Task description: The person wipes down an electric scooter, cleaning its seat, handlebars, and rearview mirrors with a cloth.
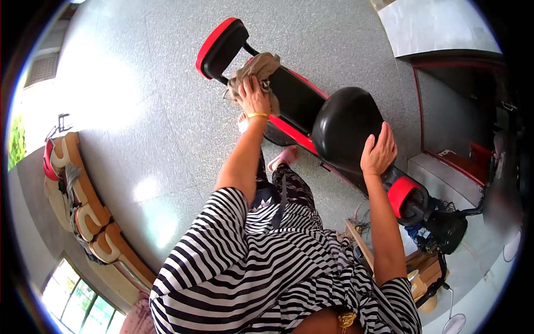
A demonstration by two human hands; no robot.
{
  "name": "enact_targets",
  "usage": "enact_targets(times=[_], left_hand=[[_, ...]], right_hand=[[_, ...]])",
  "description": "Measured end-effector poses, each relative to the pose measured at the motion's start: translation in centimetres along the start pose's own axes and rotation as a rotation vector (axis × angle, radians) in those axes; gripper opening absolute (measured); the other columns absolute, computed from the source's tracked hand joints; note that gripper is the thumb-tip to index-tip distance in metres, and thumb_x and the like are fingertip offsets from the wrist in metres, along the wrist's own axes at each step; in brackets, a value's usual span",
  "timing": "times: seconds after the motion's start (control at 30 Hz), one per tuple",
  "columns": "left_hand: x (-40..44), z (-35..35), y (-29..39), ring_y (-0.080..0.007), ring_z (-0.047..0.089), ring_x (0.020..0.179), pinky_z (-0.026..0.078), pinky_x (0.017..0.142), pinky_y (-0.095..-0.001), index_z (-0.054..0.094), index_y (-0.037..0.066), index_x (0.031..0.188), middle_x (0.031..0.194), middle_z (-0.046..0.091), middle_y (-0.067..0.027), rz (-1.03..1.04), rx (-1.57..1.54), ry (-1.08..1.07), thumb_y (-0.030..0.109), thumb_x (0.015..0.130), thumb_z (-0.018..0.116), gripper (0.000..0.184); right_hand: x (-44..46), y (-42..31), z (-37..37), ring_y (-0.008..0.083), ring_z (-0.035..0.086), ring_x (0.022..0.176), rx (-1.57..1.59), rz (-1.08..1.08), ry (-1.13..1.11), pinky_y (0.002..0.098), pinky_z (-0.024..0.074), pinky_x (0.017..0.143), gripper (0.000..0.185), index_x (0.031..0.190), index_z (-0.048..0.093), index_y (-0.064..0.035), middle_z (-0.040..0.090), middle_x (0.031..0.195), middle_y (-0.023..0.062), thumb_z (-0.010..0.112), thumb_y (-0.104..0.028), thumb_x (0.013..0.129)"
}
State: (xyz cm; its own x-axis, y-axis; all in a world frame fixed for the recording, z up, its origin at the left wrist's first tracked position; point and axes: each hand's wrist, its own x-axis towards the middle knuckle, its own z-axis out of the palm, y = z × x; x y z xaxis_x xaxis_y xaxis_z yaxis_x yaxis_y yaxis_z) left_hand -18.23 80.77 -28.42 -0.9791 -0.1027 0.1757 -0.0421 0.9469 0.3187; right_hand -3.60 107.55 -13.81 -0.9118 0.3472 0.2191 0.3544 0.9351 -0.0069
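Note:
My left hand [254,99] presses a crumpled brown cloth [266,65] onto the rear of a black and red electric scooter, its fingers bent over the cloth. Beneath and beside the cloth runs the long black rear seat [297,99]. Just behind the cloth rises the black backrest [223,49] with its red edge. My right hand [380,151] lies on the side of the rounded black front seat [347,128], fingers stretched out and nothing held in them.
The scooter's handlebar [448,228] and a mirror [455,323] are at lower right. A wooden bench [92,203] with items on it curves along the left. A dark cabinet [456,111] stands at right. My pink-slippered foot [282,158] is beside the scooter on the speckled floor [167,100].

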Motion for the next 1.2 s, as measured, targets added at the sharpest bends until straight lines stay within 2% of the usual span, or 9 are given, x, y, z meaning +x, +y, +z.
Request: enact_targets(times=[0.23, 0.37, 0.53, 0.67, 0.77, 0.83, 0.97, 1.1, 1.2], left_hand=[[-9.4, 2.8, 8.1, -0.0419, 0.033, 0.109, 0.025, 0.095, -0.0477, 0.030, 0.004, 0.128, 0.118, 0.033, -0.0259, -0.397, -0.343, 0.194, 0.011, 0.063, 0.065, 0.075], [-14.4, 1.8, 10.2, -0.0409, 0.034, 0.111, 0.032, 0.093, -0.0396, 0.032, 0.003, 0.121, 0.121, 0.032, -0.0231, -0.633, -0.846, -0.118, 0.000, 0.057, 0.059, 0.070], [-13.5, 3.7, 7.2, -0.0404, 0.055, 0.085, 0.043, 0.076, -0.0419, 0.045, 0.008, 0.107, 0.086, 0.058, -0.0226, -0.835, -0.797, -0.154, 0.007, 0.070, 0.053, 0.038], [-7.6, 3.0, 2.3, -0.0418, 0.052, 0.092, 0.041, 0.080, -0.0425, 0.042, 0.003, 0.119, 0.098, 0.055, -0.0264, -0.759, -0.667, 0.045, 0.021, 0.079, 0.049, 0.044], [-2.4, 4.1, -2.4, -0.0374, 0.054, 0.094, 0.042, 0.081, -0.0393, 0.043, 0.011, 0.118, 0.100, 0.057, -0.0213, -0.764, -0.603, 0.106, 0.023, 0.086, 0.041, 0.035], [-0.4, 3.9, -4.3, -0.0356, 0.056, 0.090, 0.044, 0.078, -0.0394, 0.049, 0.009, 0.109, 0.096, 0.059, -0.0185, -0.693, -0.772, 0.208, 0.022, 0.076, 0.056, 0.036], [-1.6, 1.5, -1.2, -0.0397, 0.052, 0.091, 0.040, 0.079, -0.0437, 0.046, 0.001, 0.102, 0.095, 0.056, -0.0224, -0.934, -0.693, 0.030, 0.018, 0.071, 0.059, 0.038], [-9.9, 3.6, 5.4, -0.0441, 0.047, 0.091, 0.039, 0.080, -0.0480, 0.037, 0.001, 0.111, 0.099, 0.044, -0.0259, -0.898, -0.457, -0.115, 0.010, 0.064, 0.060, 0.053], [-16.0, 5.7, 9.5, -0.0401, 0.048, 0.092, 0.040, 0.080, -0.0452, 0.042, 0.004, 0.109, 0.098, 0.046, -0.0220, -1.041, -0.764, -0.175, 0.015, 0.067, 0.060, 0.047]], right_hand=[[-0.1, 0.1, 0.3, 0.0225, 0.043, 0.113, -0.018, -0.019, 0.046, 0.0415, 0.0319, 0.089, 0.046, 0.124, 0.039, -0.0087, 0.046, 0.123, 0.0076, 0.041, -0.030, 0.083], [-0.2, 0.3, 0.4, 0.0230, 0.044, 0.112, 0.015, -0.044, 0.072, 0.0412, 0.0321, 0.088, 0.046, 0.123, 0.040, -0.0082, 0.047, 0.121, 0.0084, 0.039, -0.031, 0.084], [-0.2, 0.4, 0.5, 0.0237, 0.044, 0.111, 0.022, -0.063, 0.091, 0.0413, 0.0324, 0.088, 0.044, 0.123, 0.040, -0.0080, 0.047, 0.121, 0.0090, 0.038, -0.030, 0.085], [-0.2, 0.4, 0.6, 0.0240, 0.044, 0.111, 0.022, -0.057, 0.091, 0.0415, 0.0324, 0.088, 0.044, 0.123, 0.041, -0.0084, 0.047, 0.122, 0.0088, 0.039, -0.030, 0.084], [-0.1, 0.4, 0.7, 0.0241, 0.045, 0.111, 0.030, -0.054, 0.091, 0.0415, 0.0324, 0.088, 0.044, 0.123, 0.041, -0.0086, 0.047, 0.122, 0.0086, 0.040, -0.030, 0.084], [-0.2, 0.4, 0.8, 0.0241, 0.045, 0.111, 0.033, -0.056, 0.093, 0.0414, 0.0324, 0.088, 0.044, 0.122, 0.041, -0.0087, 0.047, 0.122, 0.0085, 0.040, -0.029, 0.083], [-0.1, 0.4, 0.8, 0.0245, 0.045, 0.110, 0.022, -0.043, 0.101, 0.0414, 0.0326, 0.088, 0.043, 0.122, 0.042, -0.0090, 0.048, 0.121, 0.0087, 0.040, -0.029, 0.083], [-0.1, 0.4, 0.7, 0.0250, 0.046, 0.109, 0.017, -0.050, 0.107, 0.0411, 0.0331, 0.088, 0.043, 0.121, 0.042, -0.0085, 0.048, 0.120, 0.0091, 0.040, -0.029, 0.083], [-0.1, 0.2, 0.5, 0.0261, 0.047, 0.109, 0.012, -0.057, 0.120, 0.0391, 0.0348, 0.088, 0.041, 0.121, 0.043, -0.0075, 0.049, 0.120, 0.0097, 0.040, -0.027, 0.084]])
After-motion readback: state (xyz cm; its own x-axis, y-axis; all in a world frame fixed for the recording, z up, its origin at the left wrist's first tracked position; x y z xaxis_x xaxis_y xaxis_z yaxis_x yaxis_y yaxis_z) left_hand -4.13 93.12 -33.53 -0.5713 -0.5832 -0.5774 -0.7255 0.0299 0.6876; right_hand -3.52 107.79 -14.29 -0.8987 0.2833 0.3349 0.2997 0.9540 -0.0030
